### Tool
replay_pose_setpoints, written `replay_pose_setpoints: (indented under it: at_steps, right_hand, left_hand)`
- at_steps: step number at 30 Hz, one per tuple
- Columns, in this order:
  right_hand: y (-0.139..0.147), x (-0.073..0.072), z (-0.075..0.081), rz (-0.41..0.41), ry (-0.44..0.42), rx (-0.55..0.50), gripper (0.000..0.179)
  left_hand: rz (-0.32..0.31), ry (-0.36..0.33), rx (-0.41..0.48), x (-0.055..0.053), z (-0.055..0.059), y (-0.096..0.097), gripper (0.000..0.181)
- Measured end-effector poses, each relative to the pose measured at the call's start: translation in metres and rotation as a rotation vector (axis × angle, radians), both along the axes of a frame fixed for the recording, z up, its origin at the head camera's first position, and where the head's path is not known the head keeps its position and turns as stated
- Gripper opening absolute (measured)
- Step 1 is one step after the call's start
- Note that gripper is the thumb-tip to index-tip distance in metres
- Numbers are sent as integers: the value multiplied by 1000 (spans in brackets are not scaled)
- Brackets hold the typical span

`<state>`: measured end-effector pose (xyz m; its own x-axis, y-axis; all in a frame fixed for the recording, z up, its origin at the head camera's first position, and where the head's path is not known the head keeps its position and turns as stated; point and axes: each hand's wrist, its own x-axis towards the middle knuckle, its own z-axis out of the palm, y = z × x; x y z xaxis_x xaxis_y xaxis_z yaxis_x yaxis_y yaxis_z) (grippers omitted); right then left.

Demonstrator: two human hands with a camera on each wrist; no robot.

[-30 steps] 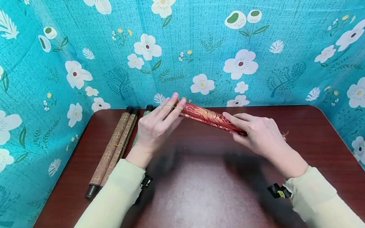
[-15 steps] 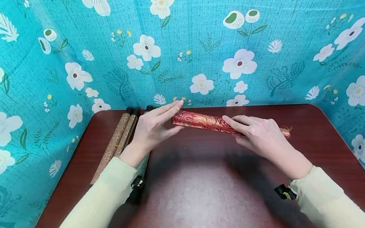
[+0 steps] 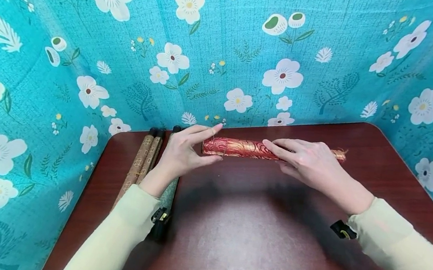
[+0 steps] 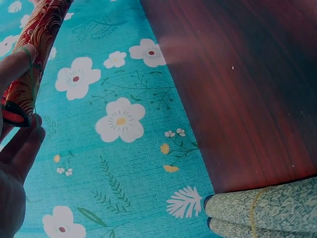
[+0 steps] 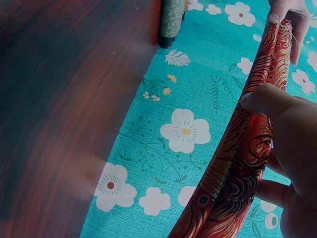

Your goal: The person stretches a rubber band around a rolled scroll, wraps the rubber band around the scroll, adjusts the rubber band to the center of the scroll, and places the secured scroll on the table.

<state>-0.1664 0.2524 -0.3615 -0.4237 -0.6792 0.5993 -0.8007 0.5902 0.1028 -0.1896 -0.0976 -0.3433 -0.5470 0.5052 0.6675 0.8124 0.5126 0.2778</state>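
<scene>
A red scroll (image 3: 243, 147) with gold swirls, rolled from both sides, is held level above the table's far part. Near its right half, my right hand (image 3: 310, 164) grips it with the thumb below and the fingers on top. My left hand (image 3: 182, 153) is at the left end, its forefinger along the upper edge and thumb along the lower. In the left wrist view a thin greenish rubber band (image 4: 33, 74) runs over a digit of that hand and across the scroll. Yellowish threads stick out at the right end. The right palm hides part of the scroll.
Brown patterned scrolls (image 3: 143, 151) with dark end knobs lie at the table's left side. Beside them a green scroll (image 3: 169, 192) is partly behind my left arm. A floral turquoise cloth (image 3: 208, 71) hangs behind the dark red table (image 3: 244, 237).
The red scroll has swung from slanted to nearly level, its left end lowered. My left hand has turned and moved down, its forefinger and thumb now farther apart. The right hand keeps its grip.
</scene>
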Motion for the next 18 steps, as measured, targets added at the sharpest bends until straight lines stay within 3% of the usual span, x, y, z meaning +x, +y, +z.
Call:
replay_pose_setpoints:
  at_steps: [12, 18]
  right_hand:
    - [-1, 0, 2, 27, 23, 2, 75]
    - [-5, 0, 2, 26, 23, 3, 75]
  left_hand:
    - [-4, -135, -118, -1, 9, 0, 57]
    - [-8, -214, -92, -4, 10, -2, 48]
